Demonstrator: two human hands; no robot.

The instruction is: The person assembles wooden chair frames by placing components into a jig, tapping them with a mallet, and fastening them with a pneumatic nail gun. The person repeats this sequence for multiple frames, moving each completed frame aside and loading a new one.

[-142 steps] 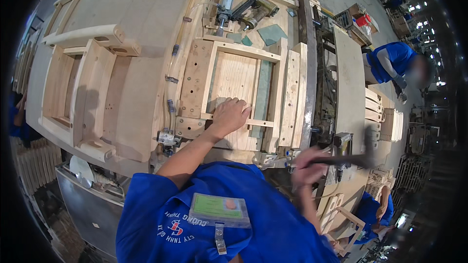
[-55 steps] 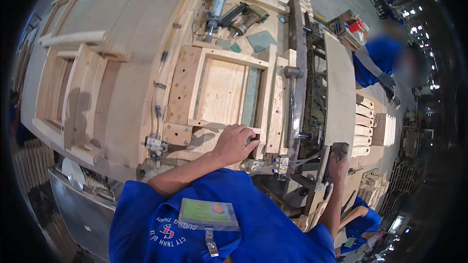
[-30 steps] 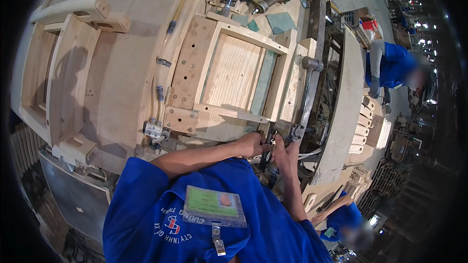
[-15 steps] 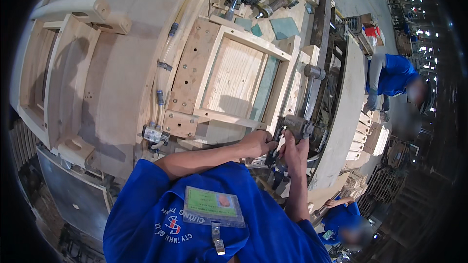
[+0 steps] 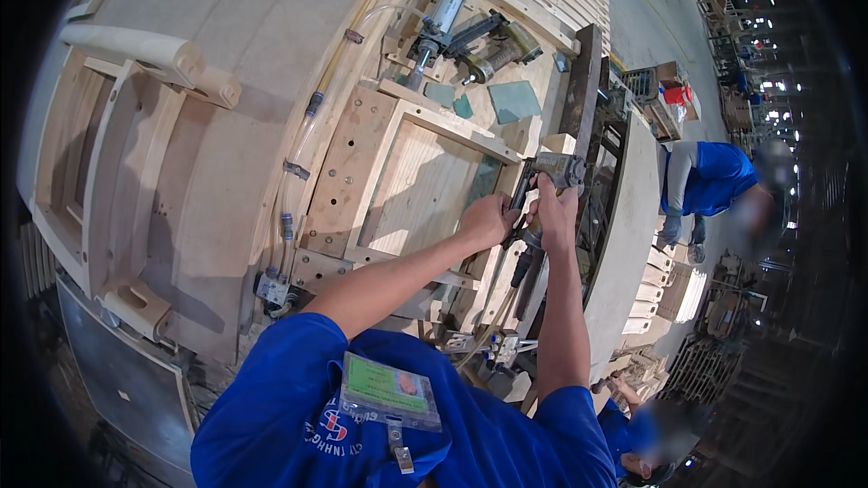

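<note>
A grey, seemingly pneumatic nail gun [image 5: 549, 183] stands right of centre, nose against the pale wooden frame [image 5: 425, 183].

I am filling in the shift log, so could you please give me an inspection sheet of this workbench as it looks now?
Surface: pale wooden workbench, wide and bare on its left part.
Job's things: wooden frame panel in a jig; pneumatic nail gun at the frame's right rail.
Clutter: pneumatic cylinder and clamps at the far edge; green pads; a chair frame on the left.
Fingers: left hand rests on the frame's right rail; right hand grips the nail gun.
Cables: clear air hoses run along the jig's left side.
Surroundings: a person in blue beside stacked wooden parts.
</note>
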